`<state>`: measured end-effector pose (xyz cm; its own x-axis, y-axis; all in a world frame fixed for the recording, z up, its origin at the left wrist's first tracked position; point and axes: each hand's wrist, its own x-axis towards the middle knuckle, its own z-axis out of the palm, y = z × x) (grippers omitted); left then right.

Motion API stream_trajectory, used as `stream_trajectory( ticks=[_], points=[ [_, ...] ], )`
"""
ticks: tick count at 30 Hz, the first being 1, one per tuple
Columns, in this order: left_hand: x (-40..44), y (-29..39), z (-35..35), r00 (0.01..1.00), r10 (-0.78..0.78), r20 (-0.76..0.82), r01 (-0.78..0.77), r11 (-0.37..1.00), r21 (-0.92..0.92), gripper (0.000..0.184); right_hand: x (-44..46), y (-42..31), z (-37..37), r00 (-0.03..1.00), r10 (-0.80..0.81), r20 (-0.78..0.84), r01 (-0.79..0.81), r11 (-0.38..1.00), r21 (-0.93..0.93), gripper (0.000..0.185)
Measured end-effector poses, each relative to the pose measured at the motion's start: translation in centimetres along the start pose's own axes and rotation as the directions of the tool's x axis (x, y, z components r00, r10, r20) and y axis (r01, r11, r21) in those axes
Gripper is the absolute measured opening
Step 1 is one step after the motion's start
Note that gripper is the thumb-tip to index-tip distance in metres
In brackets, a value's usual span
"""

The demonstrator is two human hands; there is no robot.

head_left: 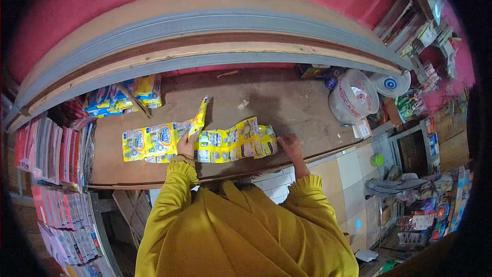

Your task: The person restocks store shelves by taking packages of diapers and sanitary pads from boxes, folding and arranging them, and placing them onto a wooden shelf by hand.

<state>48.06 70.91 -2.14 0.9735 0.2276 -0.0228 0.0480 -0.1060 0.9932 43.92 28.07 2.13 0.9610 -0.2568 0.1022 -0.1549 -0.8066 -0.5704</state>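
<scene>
One long strip of yellow packets (154,141) lies across the brown wooden table (277,97) in front of us, running from left of our left hand (185,147) to our right hand (292,149). Our left hand grasps the strip near its middle, where a folded piece sticks up. Our right hand is at the strip's right end with fingers bent; we cannot tell whether they pinch the edge or only rest beside it. Beyond the strip, to the left, we see a pile of blue and yellow packs (108,100) with a piece of wood (134,101) across it. To the right stands a clear tub (342,103).
</scene>
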Motion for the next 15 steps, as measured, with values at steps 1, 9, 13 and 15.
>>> stream_trajectory(
  ticks=[1,9,13,15],
  points=[
    [-0.1,-0.2,0.0,1.0,0.002,-0.011,-0.001,1.0,0.022,0.035,-0.4,-0.3,0.5,0.994,0.041,0.098,-0.036,0.998,-0.051,0.048],
    [0.3,-0.9,-1.1,0.997,-0.023,0.067,0.02,0.999,0.048,0.036,-2.4,-2.6,3.6,0.999,0.048,0.024,-0.05,0.993,0.108,0.036],
    [0.5,1.3,-1.3,0.99,-0.076,0.115,0.077,0.997,-0.006,0.033,-0.1,1.1,0.5,0.981,0.188,-0.052,-0.165,0.942,0.294,0.033],
    [0.8,1.6,-1.4,0.988,-0.062,0.143,0.064,0.998,-0.013,0.031,1.5,5.4,-0.8,0.941,0.256,-0.224,-0.159,0.914,0.374,0.036]
  ],
)
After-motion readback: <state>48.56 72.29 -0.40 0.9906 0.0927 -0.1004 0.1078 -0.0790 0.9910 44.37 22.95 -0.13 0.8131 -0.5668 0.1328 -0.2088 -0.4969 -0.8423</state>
